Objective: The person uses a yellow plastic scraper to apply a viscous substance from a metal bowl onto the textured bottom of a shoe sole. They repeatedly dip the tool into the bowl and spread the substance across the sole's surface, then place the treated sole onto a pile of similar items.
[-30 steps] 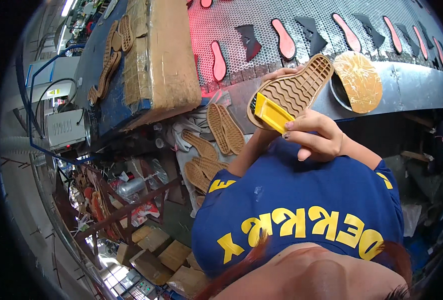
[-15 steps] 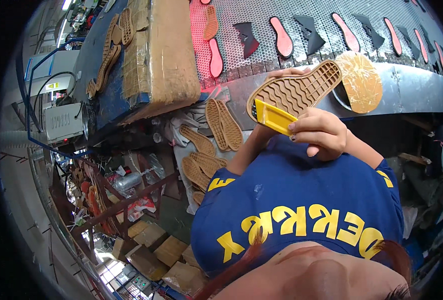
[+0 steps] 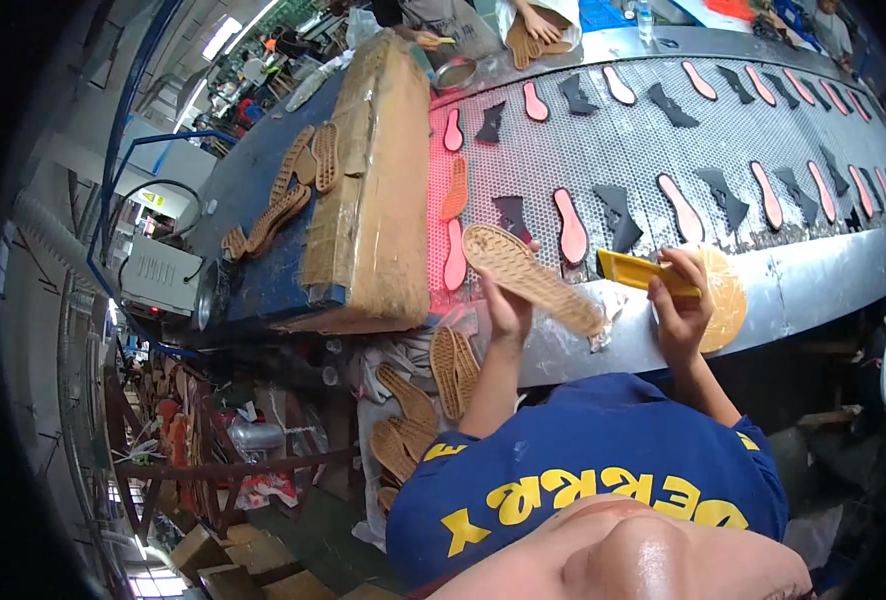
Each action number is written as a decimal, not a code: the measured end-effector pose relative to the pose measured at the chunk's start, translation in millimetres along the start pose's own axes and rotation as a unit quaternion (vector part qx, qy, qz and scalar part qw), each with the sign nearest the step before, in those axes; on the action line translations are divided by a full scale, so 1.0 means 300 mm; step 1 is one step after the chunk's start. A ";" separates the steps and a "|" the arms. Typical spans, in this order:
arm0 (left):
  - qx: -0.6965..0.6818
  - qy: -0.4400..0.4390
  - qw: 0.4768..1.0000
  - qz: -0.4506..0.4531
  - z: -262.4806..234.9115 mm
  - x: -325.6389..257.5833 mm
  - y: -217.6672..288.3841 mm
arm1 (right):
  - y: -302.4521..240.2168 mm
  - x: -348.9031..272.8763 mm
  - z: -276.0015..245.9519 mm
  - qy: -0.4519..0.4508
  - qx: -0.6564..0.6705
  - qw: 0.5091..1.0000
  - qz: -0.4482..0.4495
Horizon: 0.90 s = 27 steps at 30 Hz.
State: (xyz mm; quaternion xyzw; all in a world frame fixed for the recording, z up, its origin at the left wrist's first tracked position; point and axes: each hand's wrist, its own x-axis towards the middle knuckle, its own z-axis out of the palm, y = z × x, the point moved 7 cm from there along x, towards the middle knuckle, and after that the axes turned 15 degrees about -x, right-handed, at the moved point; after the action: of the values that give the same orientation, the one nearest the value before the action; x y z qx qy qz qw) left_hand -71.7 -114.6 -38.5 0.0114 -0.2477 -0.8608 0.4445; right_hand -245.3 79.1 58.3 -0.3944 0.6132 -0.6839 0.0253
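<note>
My left hand [image 3: 508, 308] grips a tan rubber shoe sole [image 3: 525, 275] by its edge, holding it slanted over the metal edge of the conveyor. Closed around a yellow brush [image 3: 635, 270], my right hand [image 3: 685, 312] is apart from the sole, to its right. The bristles can't be made out now. Just behind my right hand a round tan cover [image 3: 728, 300] sits on the metal edge. Beyond the sole, pink insoles [image 3: 570, 228] and black upper pieces [image 3: 618, 217] lie in rows on the mesh belt [image 3: 603, 130].
A cardboard-covered housing [image 3: 383, 190] stands at the left, with tan soles [image 3: 285, 205] on its blue top. More soles [image 3: 453, 368] lie left of my forearm. Across the belt, another person's hand [image 3: 541, 24] touches brown soles. A metal bowl [image 3: 455, 74] stands nearby.
The view has tipped up toward the belt. My hands have moved apart and away from my chest; the brush has left the sole, which has turned and tilted.
</note>
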 end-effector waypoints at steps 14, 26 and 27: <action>-0.030 0.004 0.985 -0.172 0.196 -0.039 -0.041 | -0.094 0.011 0.243 -0.081 -0.230 0.928 -0.282; -0.032 0.049 0.974 -0.218 0.114 -0.049 -0.069 | -0.069 -0.019 0.298 -0.142 -0.137 0.936 -0.293; -0.024 0.072 0.975 -0.209 0.126 -0.051 -0.069 | -0.069 -0.032 0.305 -0.158 -0.126 0.936 -0.288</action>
State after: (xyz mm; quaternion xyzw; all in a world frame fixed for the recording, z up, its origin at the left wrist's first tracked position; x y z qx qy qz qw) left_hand -87.1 -77.0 -17.3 0.1141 -0.1861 -0.9374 0.2713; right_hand -177.2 14.1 65.3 -0.6572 0.5427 -0.5075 -0.1260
